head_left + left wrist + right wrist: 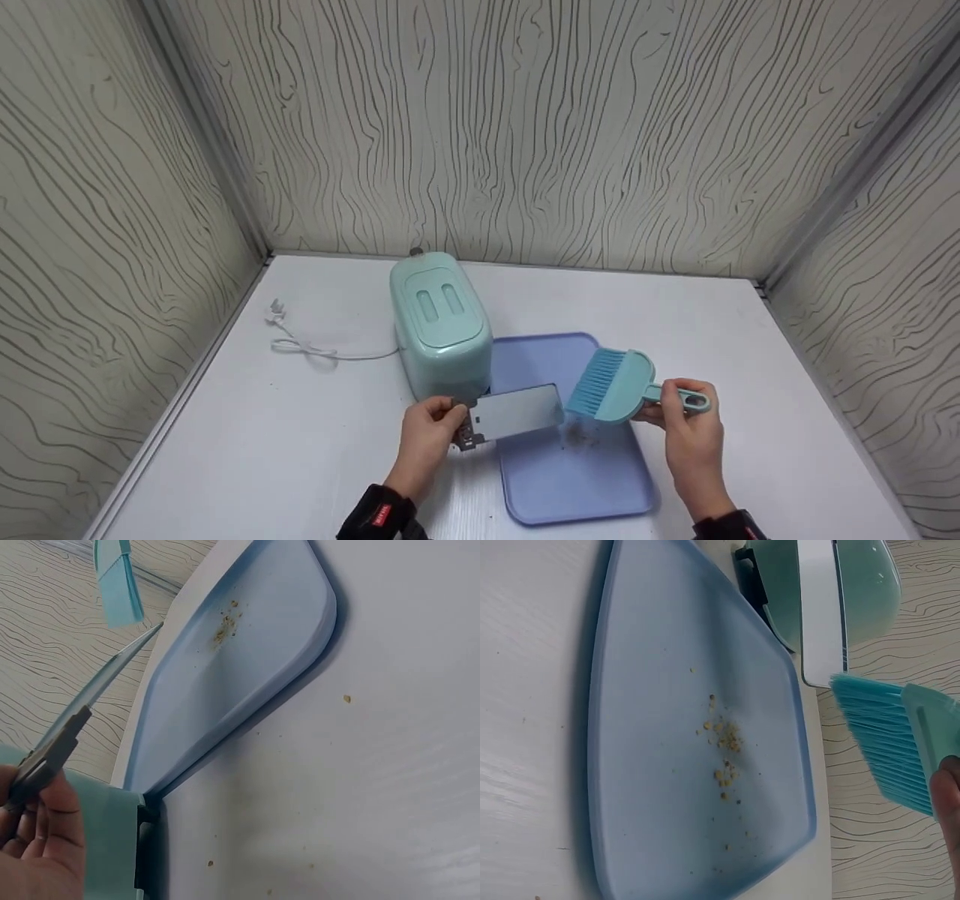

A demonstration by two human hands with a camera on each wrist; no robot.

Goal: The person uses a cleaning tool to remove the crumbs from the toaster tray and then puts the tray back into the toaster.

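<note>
In the head view my left hand (427, 442) pinches the dark end of a toaster crumb tray (517, 413), a flat metal plate held over a blue tray (577, 495). Teal bristles of a small brush (611, 384) point left, right at the plate's far corner. My right hand (694, 442) grips the brush by its handle, thumb on top. Both the plate and the brush are raised above the blue tray, as the left wrist view also shows. A small heap of crumbs (726, 739) lies on the blue tray beneath them.
A mint toaster (446, 330) with its lid on stands behind my left hand, beside the blue tray. Its white cord (322, 352) runs left to a plug (276, 311). Loose crumbs (347, 699) dot the white table (300, 450). Patterned panels enclose the table's back and sides.
</note>
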